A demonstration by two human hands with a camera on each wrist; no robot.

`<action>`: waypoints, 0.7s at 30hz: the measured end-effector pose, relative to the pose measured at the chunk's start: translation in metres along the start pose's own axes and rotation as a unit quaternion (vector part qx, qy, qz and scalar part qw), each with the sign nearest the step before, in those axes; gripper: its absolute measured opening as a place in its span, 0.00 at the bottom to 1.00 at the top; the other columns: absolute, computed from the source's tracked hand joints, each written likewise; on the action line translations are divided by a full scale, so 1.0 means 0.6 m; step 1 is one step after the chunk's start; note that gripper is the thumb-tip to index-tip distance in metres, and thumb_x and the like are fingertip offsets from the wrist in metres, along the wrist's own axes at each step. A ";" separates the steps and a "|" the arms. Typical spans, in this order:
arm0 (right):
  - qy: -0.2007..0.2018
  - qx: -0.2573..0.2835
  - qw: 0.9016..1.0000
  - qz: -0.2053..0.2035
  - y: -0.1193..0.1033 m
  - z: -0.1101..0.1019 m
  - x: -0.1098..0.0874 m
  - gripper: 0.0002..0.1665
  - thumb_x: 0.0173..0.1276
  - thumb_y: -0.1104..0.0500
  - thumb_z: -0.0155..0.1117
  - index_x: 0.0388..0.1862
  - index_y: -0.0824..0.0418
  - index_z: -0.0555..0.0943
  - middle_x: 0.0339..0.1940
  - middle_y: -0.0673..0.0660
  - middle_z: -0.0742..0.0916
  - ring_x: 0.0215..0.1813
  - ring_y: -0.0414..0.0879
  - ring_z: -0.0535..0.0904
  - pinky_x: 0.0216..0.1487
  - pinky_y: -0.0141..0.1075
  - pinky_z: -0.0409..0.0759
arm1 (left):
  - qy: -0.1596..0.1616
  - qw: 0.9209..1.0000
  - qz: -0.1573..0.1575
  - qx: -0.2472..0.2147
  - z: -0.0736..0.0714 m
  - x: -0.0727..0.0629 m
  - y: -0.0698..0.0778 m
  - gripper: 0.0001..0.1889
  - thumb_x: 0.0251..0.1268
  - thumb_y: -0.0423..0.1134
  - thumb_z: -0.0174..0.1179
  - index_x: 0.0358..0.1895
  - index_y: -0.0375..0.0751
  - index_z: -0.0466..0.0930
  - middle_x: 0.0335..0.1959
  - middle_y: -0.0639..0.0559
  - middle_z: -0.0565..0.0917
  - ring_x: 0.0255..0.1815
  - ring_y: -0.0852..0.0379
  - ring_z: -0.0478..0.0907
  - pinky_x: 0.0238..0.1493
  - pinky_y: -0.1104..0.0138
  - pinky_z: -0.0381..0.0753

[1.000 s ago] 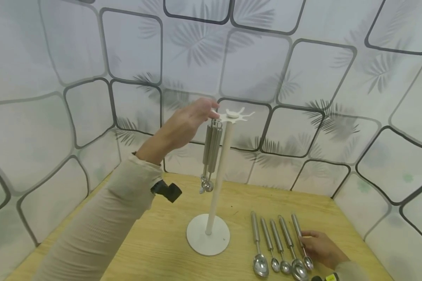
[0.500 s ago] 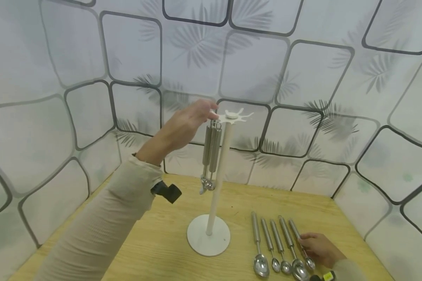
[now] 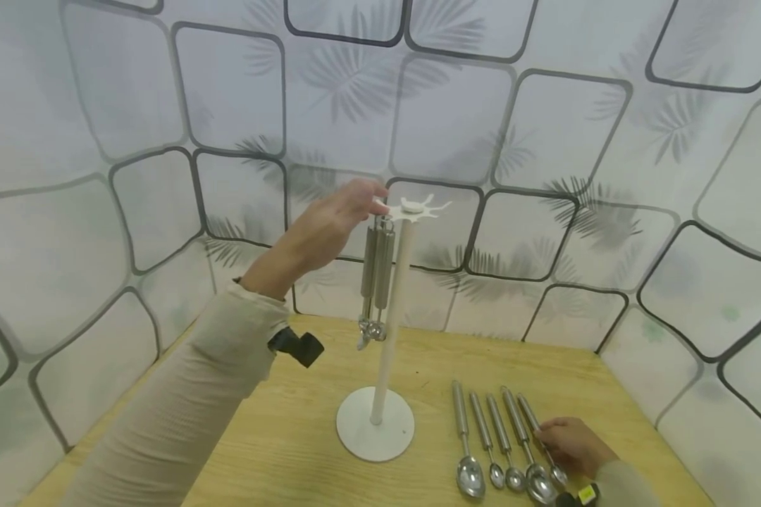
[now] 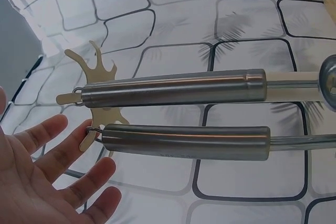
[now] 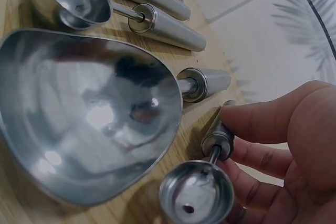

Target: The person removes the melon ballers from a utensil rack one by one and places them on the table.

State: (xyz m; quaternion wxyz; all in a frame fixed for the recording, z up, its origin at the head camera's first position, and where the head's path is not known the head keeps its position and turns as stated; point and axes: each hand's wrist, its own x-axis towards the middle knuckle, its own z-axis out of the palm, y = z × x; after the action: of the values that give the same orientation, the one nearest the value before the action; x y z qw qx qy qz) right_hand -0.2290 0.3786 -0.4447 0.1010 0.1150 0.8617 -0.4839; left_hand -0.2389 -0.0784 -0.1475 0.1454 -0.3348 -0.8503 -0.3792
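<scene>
My left hand (image 3: 323,229) is raised at the top of a white hanging rack (image 3: 412,208). In the left wrist view its fingers are extended and spread, one touching a hook where a loop hangs. Metal utensils with thick cylindrical handles (image 4: 173,88) hang there, bowls downward. At the lower right, my right hand (image 3: 573,443) holds the handle of a small metal scoop (image 5: 197,190) between thumb and fingers. That scoop's bowl is small, round and deep. Beside it, on its left, lies a large scoop (image 5: 89,114) with a wide bowl.
Several more metal scoops (image 3: 469,479) lie in a row on the wooden table (image 3: 273,422), handles pointing away. The rack's round white base (image 3: 361,443) stands left of them. Patterned curtains (image 3: 456,127) enclose the back and sides.
The handle end of the small scoop in my right hand has swung left, closer to the neighbouring large scoop. My left hand stays at the rack's hook, while the hanging utensils turn slightly.
</scene>
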 end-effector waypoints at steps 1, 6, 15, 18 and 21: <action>0.000 -0.006 1.000 0.000 0.000 0.000 0.000 0.20 0.66 0.63 0.62 0.49 0.79 0.74 0.36 0.57 0.84 0.38 0.49 0.81 0.42 0.44 0.82 | 0.000 1.000 -0.001 -0.001 0.000 0.000 0.000 0.27 0.79 0.55 0.24 0.67 0.48 0.64 0.61 0.51 0.78 0.66 0.49 0.68 0.66 0.47 0.60; -0.002 -0.010 1.000 -0.003 0.001 0.001 -0.001 0.20 0.66 0.63 0.62 0.49 0.79 0.74 0.36 0.57 0.84 0.38 0.50 0.81 0.42 0.45 0.82 | -0.005 1.000 0.000 -0.006 0.000 0.001 0.000 0.27 0.79 0.54 0.24 0.67 0.47 0.64 0.62 0.49 0.77 0.65 0.47 0.68 0.66 0.46 0.60; 0.002 0.002 1.000 -0.023 0.006 -0.008 -0.003 0.20 0.66 0.65 0.61 0.50 0.81 0.73 0.32 0.57 0.82 0.32 0.49 0.79 0.36 0.42 0.81 | -0.011 1.000 0.016 0.003 0.000 0.004 -0.005 0.25 0.79 0.51 0.25 0.65 0.44 0.65 0.62 0.48 0.77 0.66 0.47 0.68 0.68 0.49 0.59; -0.005 0.002 0.999 -0.037 0.000 -0.019 -0.007 0.23 0.68 0.63 0.59 0.52 0.82 0.71 0.35 0.59 0.82 0.35 0.49 0.78 0.37 0.41 0.81 | -0.010 1.000 0.016 0.005 0.000 0.003 -0.004 0.25 0.79 0.51 0.26 0.65 0.46 0.66 0.63 0.49 0.76 0.68 0.47 0.65 0.68 0.49 0.58; -0.016 0.024 0.999 -0.038 -0.010 -0.028 -0.012 0.27 0.70 0.62 0.56 0.59 0.82 0.66 0.44 0.63 0.81 0.40 0.50 0.78 0.42 0.41 0.82 | -0.006 1.000 0.016 0.003 0.000 0.002 -0.002 0.25 0.79 0.52 0.26 0.65 0.46 0.66 0.63 0.49 0.76 0.69 0.48 0.64 0.68 0.50 0.58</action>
State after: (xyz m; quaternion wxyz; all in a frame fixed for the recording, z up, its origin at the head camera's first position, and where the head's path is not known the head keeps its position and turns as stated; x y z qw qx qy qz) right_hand -0.2250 0.3894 -0.4294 0.0938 0.0768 0.8516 -0.5100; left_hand -0.2405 -0.0784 -0.1478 0.1476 -0.3503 -0.8465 -0.3727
